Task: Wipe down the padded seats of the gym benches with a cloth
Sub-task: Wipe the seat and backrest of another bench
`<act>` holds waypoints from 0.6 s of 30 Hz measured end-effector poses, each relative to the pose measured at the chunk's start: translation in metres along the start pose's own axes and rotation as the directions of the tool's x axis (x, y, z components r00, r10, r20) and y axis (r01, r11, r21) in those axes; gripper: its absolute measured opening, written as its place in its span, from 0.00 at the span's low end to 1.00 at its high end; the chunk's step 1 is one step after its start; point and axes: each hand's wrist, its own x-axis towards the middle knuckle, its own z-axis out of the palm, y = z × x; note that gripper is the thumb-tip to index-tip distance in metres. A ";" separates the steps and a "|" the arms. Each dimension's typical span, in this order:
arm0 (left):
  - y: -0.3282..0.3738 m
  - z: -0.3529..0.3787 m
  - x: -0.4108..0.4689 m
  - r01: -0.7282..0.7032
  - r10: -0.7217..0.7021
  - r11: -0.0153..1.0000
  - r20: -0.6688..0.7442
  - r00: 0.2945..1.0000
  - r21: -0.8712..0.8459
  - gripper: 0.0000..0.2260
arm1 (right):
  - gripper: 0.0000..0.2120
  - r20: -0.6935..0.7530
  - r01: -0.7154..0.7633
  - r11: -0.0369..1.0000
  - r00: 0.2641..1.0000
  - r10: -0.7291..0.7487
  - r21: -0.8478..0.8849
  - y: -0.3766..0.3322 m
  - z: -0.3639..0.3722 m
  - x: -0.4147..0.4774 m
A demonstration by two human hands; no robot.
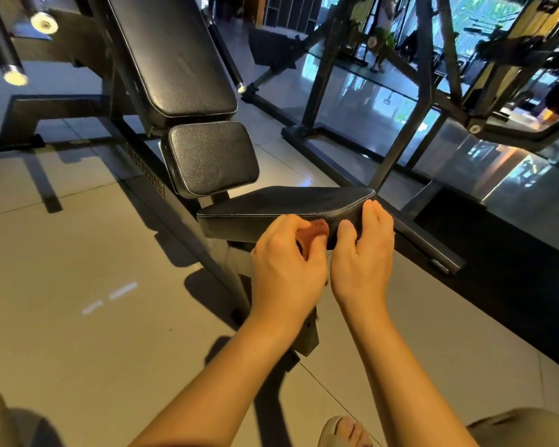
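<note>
Head view: my left grip (288, 262) is curled round a bunched reddish cloth (313, 233), pressing it to the front edge of the seat (288, 201). Right grip (363, 253) holds the seat's corner, fingers over the top, thumb on the face. I judge this edge is being wiped; next, sweep the cloth across the top. No container in sight.

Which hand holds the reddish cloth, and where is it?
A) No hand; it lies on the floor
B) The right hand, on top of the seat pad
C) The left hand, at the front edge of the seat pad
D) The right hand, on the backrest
C: the left hand grips the reddish cloth against the front edge of the seat pad, while the right hand grips that edge bare.
</note>
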 end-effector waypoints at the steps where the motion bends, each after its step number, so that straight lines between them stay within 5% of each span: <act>1: -0.004 -0.001 0.002 0.006 -0.006 1.000 -0.012 1.000 0.018 0.02 | 0.29 0.004 0.008 1.000 1.000 -0.008 0.001 0.001 -0.001 0.001; 6: -0.053 -0.027 0.030 0.302 -0.292 0.952 -0.156 0.944 0.047 0.04 | 0.32 0.018 0.009 1.000 1.000 -0.009 0.008 0.006 -0.002 0.002; 14: 0.007 0.000 -0.004 0.094 -0.092 0.993 0.031 0.995 -0.075 0.01 | 0.27 0.029 0.006 1.000 1.000 -0.007 0.023 0.007 -0.004 0.001; 18: -0.047 -0.023 0.026 0.279 -0.273 0.960 -0.131 0.953 0.035 0.02 | 0.23 0.037 0.002 1.000 0.999 -0.002 0.002 0.010 -0.003 0.002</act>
